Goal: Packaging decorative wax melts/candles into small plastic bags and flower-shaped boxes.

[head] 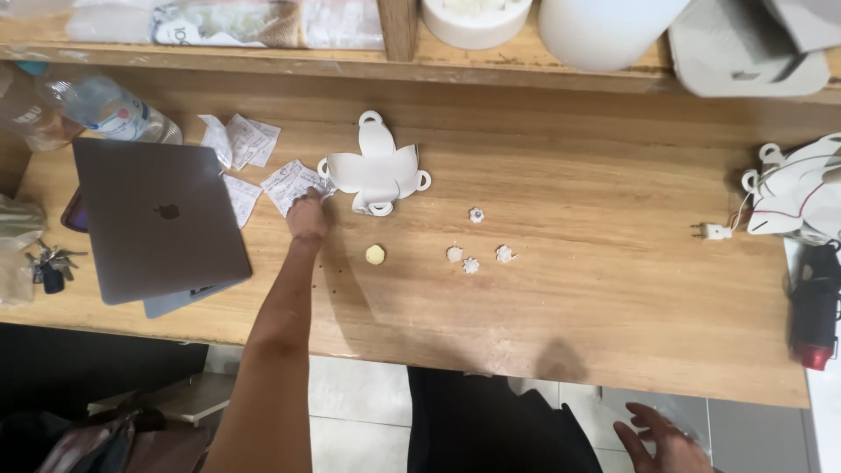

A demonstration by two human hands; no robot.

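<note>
left hand [308, 213] on paper slips [293, 182] — four white florets [470, 264], one yellow [375, 255].

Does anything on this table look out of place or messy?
Slightly. Paper slips lie scattered and crumpled beside the laptop, and the left hand rests on one. Small white bits and a yellow piece lie loose. Nothing looks spilled or broken.

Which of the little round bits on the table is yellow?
The yellow piece is the one lying alone nearest the left hand, below the white paper shape. The four others further right are white.
</note>
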